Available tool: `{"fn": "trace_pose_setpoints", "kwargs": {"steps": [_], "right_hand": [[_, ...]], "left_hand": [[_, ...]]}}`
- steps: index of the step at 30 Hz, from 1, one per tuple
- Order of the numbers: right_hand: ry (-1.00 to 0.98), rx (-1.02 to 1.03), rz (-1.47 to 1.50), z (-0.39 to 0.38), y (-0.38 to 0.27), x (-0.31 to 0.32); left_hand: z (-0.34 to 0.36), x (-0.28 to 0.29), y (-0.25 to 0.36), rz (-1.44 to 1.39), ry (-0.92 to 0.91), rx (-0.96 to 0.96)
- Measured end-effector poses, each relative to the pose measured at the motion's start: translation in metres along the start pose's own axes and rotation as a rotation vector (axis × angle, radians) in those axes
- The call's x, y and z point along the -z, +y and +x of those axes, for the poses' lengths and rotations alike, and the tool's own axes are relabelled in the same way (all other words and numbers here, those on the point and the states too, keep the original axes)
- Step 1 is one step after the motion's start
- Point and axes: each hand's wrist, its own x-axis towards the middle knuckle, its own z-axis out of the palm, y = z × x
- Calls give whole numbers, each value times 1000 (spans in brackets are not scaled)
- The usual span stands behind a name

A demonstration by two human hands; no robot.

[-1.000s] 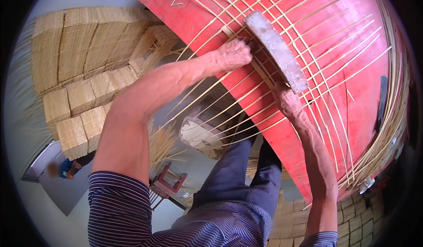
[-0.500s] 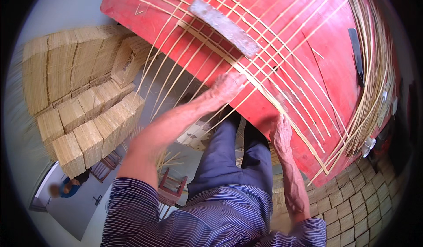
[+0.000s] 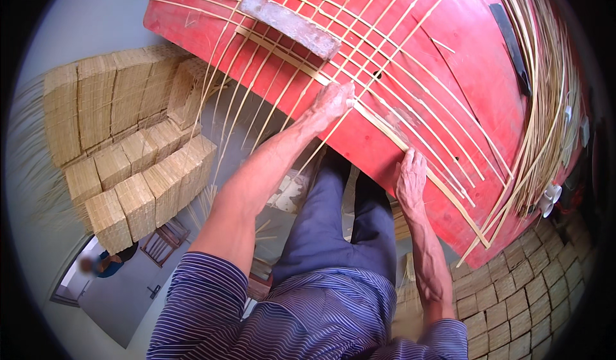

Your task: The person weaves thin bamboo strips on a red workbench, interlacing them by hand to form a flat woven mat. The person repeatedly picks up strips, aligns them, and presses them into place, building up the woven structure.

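On a red board (image 3: 340, 145) lies an open lattice of pale bamboo strips (image 3: 359, 29), weighed down by a long, mottled grey block (image 3: 289, 23). A wider flat strip (image 3: 378, 122) runs along the board's near edge, through the lattice. My left hand (image 3: 330, 103) is closed on this strip below the block, its fingers partly hidden. My right hand (image 3: 409, 177) holds the same strip farther right, fingers bent over it at the board's edge.
Bundled bamboo blocks (image 3: 128, 161) are stacked on the left. A person (image 3: 109, 264) is by a doorway at lower left. A dark flat bar (image 3: 510, 49) and loose strips (image 3: 539, 122) lie at the board's right. More blocks (image 3: 520, 296) are at lower right.
My view has shifted, moving the board left in it. My right hand has left the grey block for the wide strip's right part. My left hand has moved rightward along the lattice.
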Motion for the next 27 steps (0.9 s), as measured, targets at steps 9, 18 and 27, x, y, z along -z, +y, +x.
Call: {"fn": "trace_pose_setpoints", "kwargs": {"steps": [9,18,27], "right_hand": [[5,17,-52,12,13,6],[-299,-55,281,41,11,36],[-907,-425,1045,144,-66,56]], "left_hand": [[5,0,3,0,-33,45],[7,-4,-4,30,6,-26],[6,-9,-11,23,-6,-29]]}}
